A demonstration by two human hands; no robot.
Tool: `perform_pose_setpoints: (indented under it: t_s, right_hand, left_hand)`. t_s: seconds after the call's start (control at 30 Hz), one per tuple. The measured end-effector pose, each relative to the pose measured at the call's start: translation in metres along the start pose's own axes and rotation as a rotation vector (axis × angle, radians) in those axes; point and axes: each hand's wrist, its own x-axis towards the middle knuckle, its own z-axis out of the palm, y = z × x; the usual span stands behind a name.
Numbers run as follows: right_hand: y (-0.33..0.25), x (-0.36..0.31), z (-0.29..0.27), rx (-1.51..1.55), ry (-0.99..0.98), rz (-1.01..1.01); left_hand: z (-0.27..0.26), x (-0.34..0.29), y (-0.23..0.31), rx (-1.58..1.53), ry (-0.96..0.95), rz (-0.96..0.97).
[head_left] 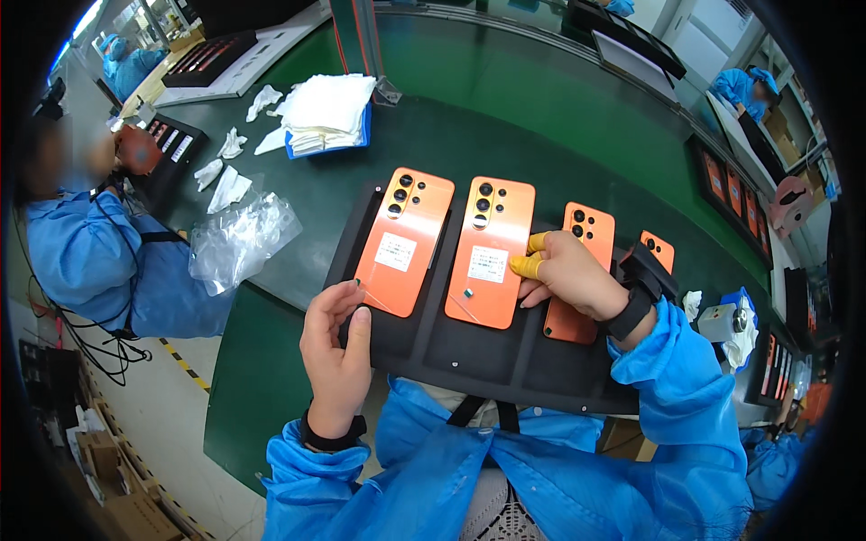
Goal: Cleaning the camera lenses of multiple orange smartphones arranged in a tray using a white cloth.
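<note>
Several orange smartphones lie back up in a black tray (478, 370) in front of me. The leftmost phone (383, 279) and the second phone (487, 302) each carry a white label and a small green tab near the lower end. My left hand (336, 347) is at the leftmost phone's lower left corner, fingertips touching it, fingers curved and thumb apart. My right hand (577, 275), with yellow covers on two fingertips, grips the second phone's right edge. That hand partly covers a third phone (570, 320). A fourth phone (660, 248) shows beyond my right wrist.
White cloths (325, 113) are stacked in a blue bin at the back left. Clear plastic bags (244, 239) and crumpled cloths lie left of the tray. A co-worker (99, 252) sits at the left. Another tray of phones (731, 198) stands at the far right.
</note>
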Motion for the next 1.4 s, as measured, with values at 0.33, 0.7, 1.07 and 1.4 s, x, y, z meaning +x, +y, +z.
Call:
perform_pose_setpoints:
  t_s: [0.33, 0.7, 1.07, 1.4]
  right_hand:
    - [-0.007, -0.026, 0.034, -1.112, 0.115, -1.047]
    - [-0.007, -0.027, 0.052, -1.255, 0.116, -0.829]
    - [-0.022, 0.028, 0.133, -1.014, 0.017, -0.960]
    - [-0.046, 0.045, 0.104, -0.750, -0.205, -0.644]
  left_hand:
    - [-0.006, 0.011, -0.008, 0.693, -0.159, 0.334]
    - [0.007, 0.019, -0.008, 0.729, -0.059, 0.236]
    - [-0.015, 0.002, -0.019, 0.217, 0.239, 0.267]
    - [0.014, 0.013, -0.008, 0.495, -0.181, 0.355]
